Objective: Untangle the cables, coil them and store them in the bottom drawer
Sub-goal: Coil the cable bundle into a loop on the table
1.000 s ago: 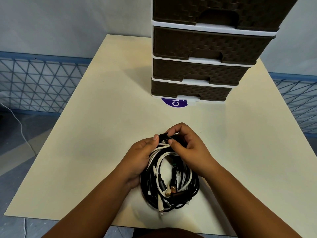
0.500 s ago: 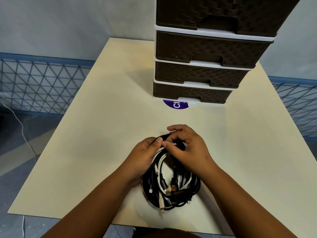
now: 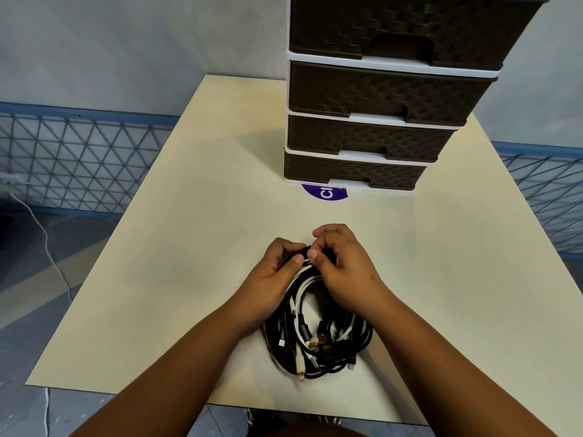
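A pale table (image 3: pixel 189 234) is sitting by a grey wall (image 3: pixel 126 42). The left hand (image 3: pixel 271 279) and right hand (image 3: pixel 344 272) are both curling tight, pinching the cables (image 3: pixel 315 342).

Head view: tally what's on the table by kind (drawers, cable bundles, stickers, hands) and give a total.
Brown drawers in the drawer unit, all closed: 4
Tangled cable bundle, black and white cables mixed, single cables too tangled to count: 1
Purple sticker, partly under the unit: 1
Hands gripping the bundle's far end: 2, left hand and right hand
Total: 8
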### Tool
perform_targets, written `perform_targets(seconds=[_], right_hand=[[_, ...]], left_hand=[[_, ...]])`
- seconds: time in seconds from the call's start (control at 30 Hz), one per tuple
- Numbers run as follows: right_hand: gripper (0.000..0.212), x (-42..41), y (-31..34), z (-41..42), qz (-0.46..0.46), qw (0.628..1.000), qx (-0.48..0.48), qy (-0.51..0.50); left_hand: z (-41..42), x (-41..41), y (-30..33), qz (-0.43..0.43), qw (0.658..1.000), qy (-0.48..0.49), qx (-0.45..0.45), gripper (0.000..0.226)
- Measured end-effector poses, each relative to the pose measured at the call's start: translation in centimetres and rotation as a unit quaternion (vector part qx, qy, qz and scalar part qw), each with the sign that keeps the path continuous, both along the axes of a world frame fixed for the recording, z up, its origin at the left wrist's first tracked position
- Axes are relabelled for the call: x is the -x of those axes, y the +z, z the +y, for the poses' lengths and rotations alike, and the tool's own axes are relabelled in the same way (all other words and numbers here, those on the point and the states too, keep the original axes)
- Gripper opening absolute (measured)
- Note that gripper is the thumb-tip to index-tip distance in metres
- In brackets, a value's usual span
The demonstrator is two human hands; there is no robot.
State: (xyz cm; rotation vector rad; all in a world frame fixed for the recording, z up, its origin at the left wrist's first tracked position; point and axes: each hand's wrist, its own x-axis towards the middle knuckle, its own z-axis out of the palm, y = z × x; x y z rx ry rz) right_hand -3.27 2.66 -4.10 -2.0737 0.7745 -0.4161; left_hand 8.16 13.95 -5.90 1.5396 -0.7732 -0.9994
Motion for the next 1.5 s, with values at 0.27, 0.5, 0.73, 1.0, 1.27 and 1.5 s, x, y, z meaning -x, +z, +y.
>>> perform_targets(seconds=[0.27,0.5,0.73,1.0,1.27,1.5], right_hand=[[0.011,-0.3,0.9,-0.9,0.034,0.999,-0.011,0.021],[0.007,-0.3,0.5,-0.2,0.027,0.999,0.039,0.018],[0.006,0.1,0.5,-0.3,0.032,0.999,0.037,0.002],[0.012,1.7,0.3,-1.7,0.056,0.997,-0.007,-0.048],[0.006,4.0,-0.3,-0.5,-0.043,0.983,-0.110,-0.138],[0.033,5.4,-1.7,1.3,-0.069,0.983,-0.112,-0.124]], left_hand=[[-0.3,0.2,0.2,0.081,0.996,0.023,-0.007,0.013],[-0.1,0.2,-0.1,0.050,0.998,0.030,-0.015,0.023],[-0.5,0.1,0.5,0.056,0.998,0.022,-0.036,0.017],[-0.2,-1.8,1.9,-0.082,0.993,-0.027,-0.085,0.026],[3.1,1.2,1.2,-0.050,0.997,-0.019,-0.056,0.054],[2.5,3.1,0.0,-0.129,0.991,0.009,-0.028,0.052]])
